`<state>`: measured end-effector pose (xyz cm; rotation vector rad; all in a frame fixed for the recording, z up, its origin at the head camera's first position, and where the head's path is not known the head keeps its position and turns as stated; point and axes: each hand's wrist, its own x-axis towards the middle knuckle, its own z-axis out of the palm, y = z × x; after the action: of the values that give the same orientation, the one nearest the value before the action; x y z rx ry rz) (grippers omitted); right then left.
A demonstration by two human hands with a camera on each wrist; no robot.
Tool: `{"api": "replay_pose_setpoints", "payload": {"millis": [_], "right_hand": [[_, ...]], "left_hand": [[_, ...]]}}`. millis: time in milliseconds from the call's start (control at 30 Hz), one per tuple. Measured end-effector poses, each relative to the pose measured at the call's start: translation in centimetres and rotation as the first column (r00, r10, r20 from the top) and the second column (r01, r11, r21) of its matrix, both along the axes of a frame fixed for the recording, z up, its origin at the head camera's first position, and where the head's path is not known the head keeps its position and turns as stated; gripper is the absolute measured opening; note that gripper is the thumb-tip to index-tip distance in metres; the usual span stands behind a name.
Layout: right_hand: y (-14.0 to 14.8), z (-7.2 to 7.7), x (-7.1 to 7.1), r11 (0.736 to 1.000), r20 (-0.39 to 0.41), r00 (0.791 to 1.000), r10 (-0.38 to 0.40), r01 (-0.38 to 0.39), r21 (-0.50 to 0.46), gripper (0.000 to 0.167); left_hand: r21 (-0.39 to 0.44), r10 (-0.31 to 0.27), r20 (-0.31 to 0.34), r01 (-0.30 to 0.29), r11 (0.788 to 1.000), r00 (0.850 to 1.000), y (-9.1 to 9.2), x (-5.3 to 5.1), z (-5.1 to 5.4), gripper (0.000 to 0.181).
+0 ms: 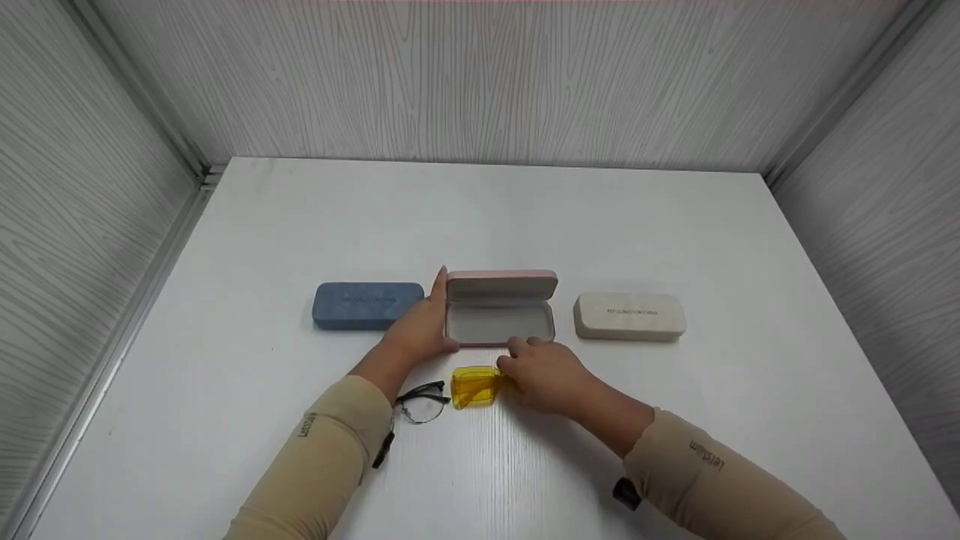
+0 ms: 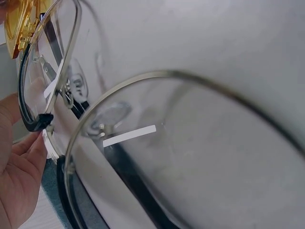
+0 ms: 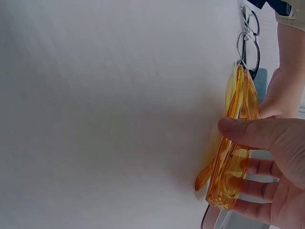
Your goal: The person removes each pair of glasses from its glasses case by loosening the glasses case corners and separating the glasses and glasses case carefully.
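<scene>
An open glasses case (image 1: 501, 322), pink outside and grey inside, lies mid-table with its lid raised at the back. My left hand (image 1: 420, 330) holds its left end, thumb at the front corner and index finger up along the lid's side. In front of the case, my right hand (image 1: 547, 375) grips yellow-tinted glasses (image 1: 474, 387). The right wrist view shows the thumb on the near side of these glasses (image 3: 238, 100) and fingers behind them, arms folded. Round clear glasses with dark arms (image 1: 424, 403) lie by my left wrist, their lenses filling much of the left wrist view.
A closed blue glasses case (image 1: 360, 306) lies left of the pink one, partly behind my left hand. To the right sits a closed cream glasses case (image 1: 630, 316). The white table (image 1: 495, 210) is bordered by grey wood-patterned panels (image 1: 487, 82) at the back and sides.
</scene>
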<state>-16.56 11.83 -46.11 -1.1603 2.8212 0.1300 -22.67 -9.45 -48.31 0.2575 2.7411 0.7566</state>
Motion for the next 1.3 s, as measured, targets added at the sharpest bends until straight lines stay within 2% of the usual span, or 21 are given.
{"api": "replay_pose_setpoints", "payload": {"millis": [267,433,600,700,867,1067,1167,1300], "right_hand": [[0.3,0.5,-0.3,1.0,-0.005,1.0,0.007,-0.007,0.005,0.02],[0.7,1.2,-0.8,1.0,0.024,1.0,-0.005,0.005,-0.003,0.038],[1.2,2.6,-2.0,0.996,0.091,0.992,-0.092,0.092,0.01,0.052],[1.6,3.5,-2.8,0.985,0.143,0.975,-0.17,0.173,-0.01,0.053],[2.7,4.7,-4.3,0.953,0.203,0.943,-0.265,0.289,-0.095,0.054],[4.2,5.9,-6.6,0.911,0.273,0.918,-0.287,0.35,-0.219,0.052],[5.0,6.2,-8.0,0.871,0.349,0.894,-0.282,0.391,-0.297,0.05],[6.1,5.8,-9.7,0.803,0.444,0.86,-0.251,0.441,-0.4,0.05]], "left_hand": [[-0.006,-0.003,0.0,0.003,1.0,1.0,0.0,0.0,0.0,0.122],[-0.008,-0.007,-0.005,0.007,1.0,1.0,0.0,0.1,0.1,0.123],[-0.006,-0.015,-0.012,0.015,1.0,1.0,-0.1,0.1,0.1,0.122],[-0.006,-0.015,-0.008,0.015,1.0,1.0,-0.1,0.1,0.2,0.122],[-0.014,-0.013,-0.003,0.013,1.0,1.0,-0.1,0.0,0.2,0.122],[-0.02,-0.001,0.004,0.001,1.0,1.0,0.0,-0.1,0.1,0.123],[-0.02,0.005,0.009,-0.005,1.0,1.0,0.1,-0.1,0.1,0.123],[-0.018,0.005,0.013,-0.005,1.0,1.0,0.1,0.0,0.3,0.123]]}}
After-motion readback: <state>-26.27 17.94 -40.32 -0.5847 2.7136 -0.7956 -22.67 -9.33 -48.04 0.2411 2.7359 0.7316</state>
